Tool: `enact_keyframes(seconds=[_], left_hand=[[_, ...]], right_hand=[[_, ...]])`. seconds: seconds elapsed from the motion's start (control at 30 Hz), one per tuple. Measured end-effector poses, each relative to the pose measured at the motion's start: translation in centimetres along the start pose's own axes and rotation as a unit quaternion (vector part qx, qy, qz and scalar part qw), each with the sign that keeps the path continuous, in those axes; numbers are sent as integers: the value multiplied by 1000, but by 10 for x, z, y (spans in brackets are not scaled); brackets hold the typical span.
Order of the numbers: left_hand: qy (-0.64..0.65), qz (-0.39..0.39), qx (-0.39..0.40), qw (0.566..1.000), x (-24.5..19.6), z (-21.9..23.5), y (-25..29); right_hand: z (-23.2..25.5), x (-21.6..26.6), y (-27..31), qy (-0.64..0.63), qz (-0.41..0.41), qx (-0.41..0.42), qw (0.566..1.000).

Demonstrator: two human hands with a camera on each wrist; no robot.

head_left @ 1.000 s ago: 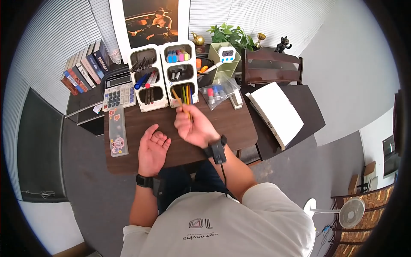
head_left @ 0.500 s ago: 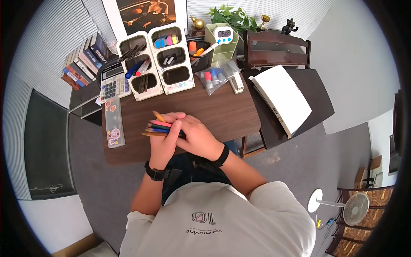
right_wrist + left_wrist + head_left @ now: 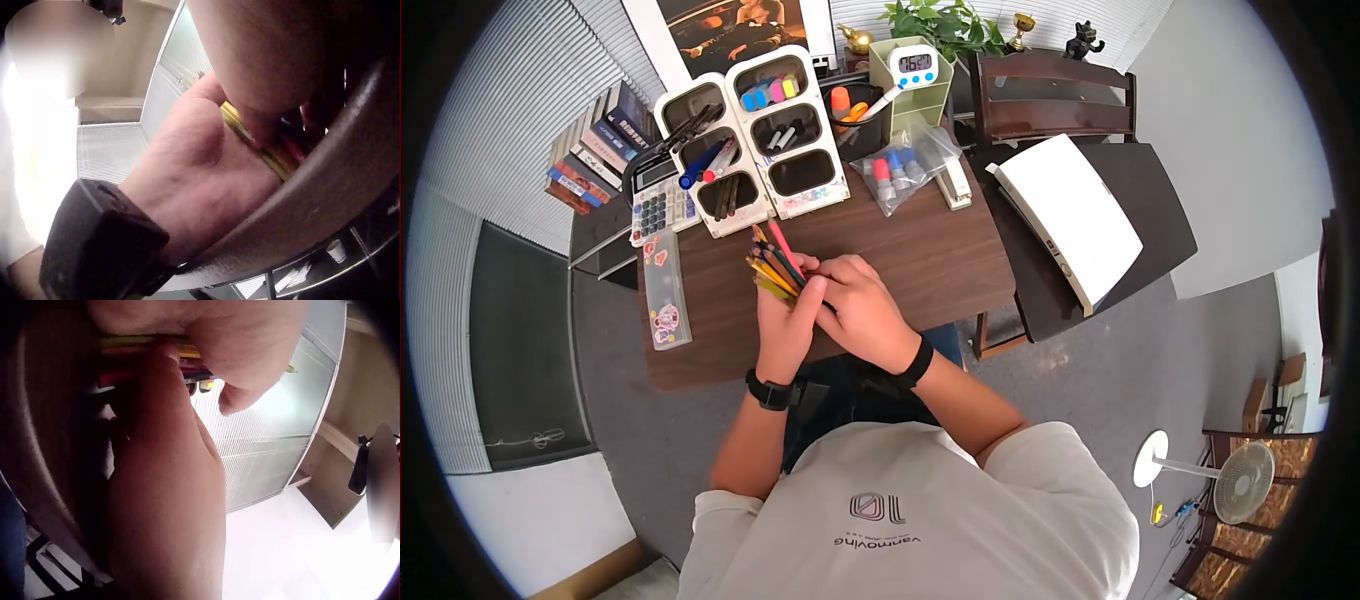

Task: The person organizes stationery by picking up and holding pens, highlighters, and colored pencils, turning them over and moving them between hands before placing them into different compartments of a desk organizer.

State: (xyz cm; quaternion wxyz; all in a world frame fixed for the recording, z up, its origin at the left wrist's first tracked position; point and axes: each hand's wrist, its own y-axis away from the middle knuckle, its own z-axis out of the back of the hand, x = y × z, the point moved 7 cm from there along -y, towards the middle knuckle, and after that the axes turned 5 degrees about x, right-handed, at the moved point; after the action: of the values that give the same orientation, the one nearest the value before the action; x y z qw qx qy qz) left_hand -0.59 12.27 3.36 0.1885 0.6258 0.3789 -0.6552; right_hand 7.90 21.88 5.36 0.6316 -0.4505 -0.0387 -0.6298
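In the head view both hands meet over the front of the table around a bundle of coloured pencils [image 3: 771,266]. Pencil tips fan out toward the organizer, with a pink one [image 3: 782,241] standing furthest out. My left hand [image 3: 784,335] grips the bundle, its thumb lying along the near side. My right hand [image 3: 866,312] curls against it from the right, fingers round the lower ends, which are hidden. Yellow and green pencil shafts [image 3: 273,165] show between the palms in the right wrist view. In the left wrist view, pencils [image 3: 119,342] cross under the fingers.
Behind the hands stands a white organizer [image 3: 757,212] holding pens, markers and highlighters. A sticker-covered pencil case [image 3: 666,292] and calculator [image 3: 656,212] are at the left. A bag of bottles [image 3: 905,170], a stapler [image 3: 954,187] and a white box [image 3: 1072,222] are right.
The right hand has brought the pencils from the organizer's lower right compartment to the left hand, which was open. Since then the bundle has turned from pointing left to pointing toward the organizer.
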Motion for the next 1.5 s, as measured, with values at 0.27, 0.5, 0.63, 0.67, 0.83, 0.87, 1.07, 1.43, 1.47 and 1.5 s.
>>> enact_keyframes(seconds=[0.27,0.5,0.63,0.67,0.83,0.87,1.07,1.43,1.47,1.5], left_hand=[[109,-3,0,994,10,3,1],[156,41,7,987,25,11,1],[163,44,11,986,28,14,-1],[181,50,18,982,26,11,-1],[168,63,22,984,12,1,1],[168,61,23,984,14,3,1],[174,55,39,982,27,8,-1],[310,77,-14,947,43,32,0],[312,78,-12,947,43,33,-1],[366,83,-50,926,46,38,0]], right_hand=[[2,1,-1,7,-15,-19,1000],[1,-5,2,1,-7,-10,1000],[-1,-5,2,5,-9,-11,1000],[-2,-6,2,2,-12,-6,1000],[-2,-7,2,-7,-13,-21,1000],[-3,-7,3,-6,-15,-19,1000],[-1,-1,3,26,-17,-18,999],[2,-3,2,-22,-32,-28,999],[4,-5,3,-56,-37,-47,997],[3,-4,4,-54,-40,-48,997]])
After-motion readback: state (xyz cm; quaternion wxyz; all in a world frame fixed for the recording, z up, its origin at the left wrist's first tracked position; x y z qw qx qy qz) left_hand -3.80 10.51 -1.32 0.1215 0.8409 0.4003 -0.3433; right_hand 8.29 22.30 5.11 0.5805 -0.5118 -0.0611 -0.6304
